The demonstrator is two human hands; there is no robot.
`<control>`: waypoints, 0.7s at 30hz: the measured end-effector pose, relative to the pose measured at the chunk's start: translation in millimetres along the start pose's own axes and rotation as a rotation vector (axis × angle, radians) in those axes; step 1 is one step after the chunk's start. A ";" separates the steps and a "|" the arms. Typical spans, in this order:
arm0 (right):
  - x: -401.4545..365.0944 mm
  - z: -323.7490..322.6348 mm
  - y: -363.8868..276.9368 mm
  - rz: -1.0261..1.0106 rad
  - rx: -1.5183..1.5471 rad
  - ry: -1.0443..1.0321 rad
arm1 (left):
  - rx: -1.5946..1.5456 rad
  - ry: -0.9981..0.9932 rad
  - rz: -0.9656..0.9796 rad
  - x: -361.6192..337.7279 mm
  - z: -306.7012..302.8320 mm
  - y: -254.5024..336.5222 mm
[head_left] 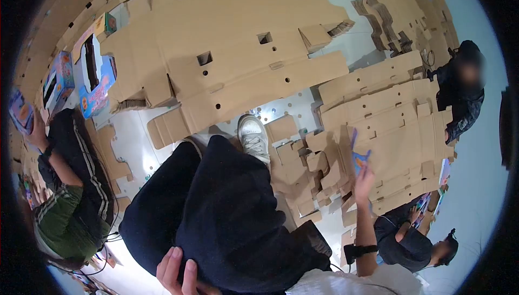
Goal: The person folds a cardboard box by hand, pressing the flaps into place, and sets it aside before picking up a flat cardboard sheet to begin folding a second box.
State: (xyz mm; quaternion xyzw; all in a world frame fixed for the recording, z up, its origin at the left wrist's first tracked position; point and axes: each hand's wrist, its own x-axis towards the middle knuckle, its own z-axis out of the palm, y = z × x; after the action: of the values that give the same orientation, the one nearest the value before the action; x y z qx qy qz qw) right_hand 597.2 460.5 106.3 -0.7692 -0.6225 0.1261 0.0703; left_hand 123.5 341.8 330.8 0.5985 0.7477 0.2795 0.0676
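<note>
My right hand (364, 184) reaches out over the flat cardboard on the right. Its fingers are closed on a blue and purple printed cardboard piece (359, 160), thin and irregular in outline. At the bottom, my left hand (178, 274) rests on my dark trousers (227, 214) with its fingers apart and nothing seen in them; part of it is cut off by the frame edge. Under the printed piece lies a stack of brown cardboard sheets (394, 133) with slots and tabs.
Large brown cardboard sheets (216, 25) cover the floor ahead. Cardboard scraps (294, 179) lie beside my white shoe (253, 135). Printed boxes (97, 92) stand at the left. One person (70, 214) sits left, holding a printed box; two others (462, 95) are at the right.
</note>
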 end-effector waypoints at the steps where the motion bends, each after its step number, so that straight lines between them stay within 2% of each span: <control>1: 0.6 -16.2 -11.5 0.016 0.031 0.074 | -0.008 0.001 0.003 -1.1 -0.8 -0.6; 2: -0.8 -26.6 -20.5 0.015 0.034 0.073 | -0.004 0.002 0.003 -7.8 -0.1 1.0; 4: -1.6 -38.0 -33.2 0.083 0.055 0.081 | 0.076 0.027 -0.245 -7.3 3.4 9.7; 5: -4.3 -32.5 -30.0 0.081 0.059 0.079 | -0.001 0.005 0.005 -1.9 -2.1 -3.2; 7: -15.0 -13.0 -15.9 -0.060 -0.199 -0.023 | 0.003 -0.003 -0.004 -2.3 -3.4 -3.1; 8: -19.1 0.6 -13.0 -0.060 -0.195 -0.024 | 0.008 -0.011 -0.015 -2.5 -4.1 -2.8; 10: -27.7 26.3 -28.7 -0.025 -0.480 -0.405 | 0.006 -0.008 -0.011 -1.9 -5.0 -3.4; 12: -28.4 41.8 -61.5 0.112 -0.471 -0.807 | 0.009 -0.022 -0.022 -1.8 -5.6 -3.2; 13: -38.4 64.9 -42.7 0.106 -0.472 -0.805 | 0.004 -0.020 -0.026 -2.1 -6.0 -3.1; 15: -66.9 130.3 14.0 -0.130 -0.277 -0.466 | 0.006 -0.018 -0.029 -0.5 -7.7 -1.9; 16: -65.1 129.1 -1.9 -0.133 -0.277 -0.468 | 0.003 -0.023 -0.026 -0.2 -8.6 -1.6; 18: -61.4 132.4 -41.0 0.019 -0.402 -0.628 | 0.004 -0.022 -0.029 -1.1 -7.7 -3.0; 21: -57.2 144.3 -53.7 -0.074 -0.295 -0.504 | 0.005 -0.024 -0.030 -1.2 -7.4 -5.3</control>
State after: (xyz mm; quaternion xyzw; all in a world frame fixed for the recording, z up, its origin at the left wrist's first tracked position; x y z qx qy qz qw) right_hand 495.1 409.2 -11.6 -0.6924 -0.6596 0.2185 -0.1946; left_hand 116.1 337.5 334.0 0.5907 0.7565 0.2691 0.0793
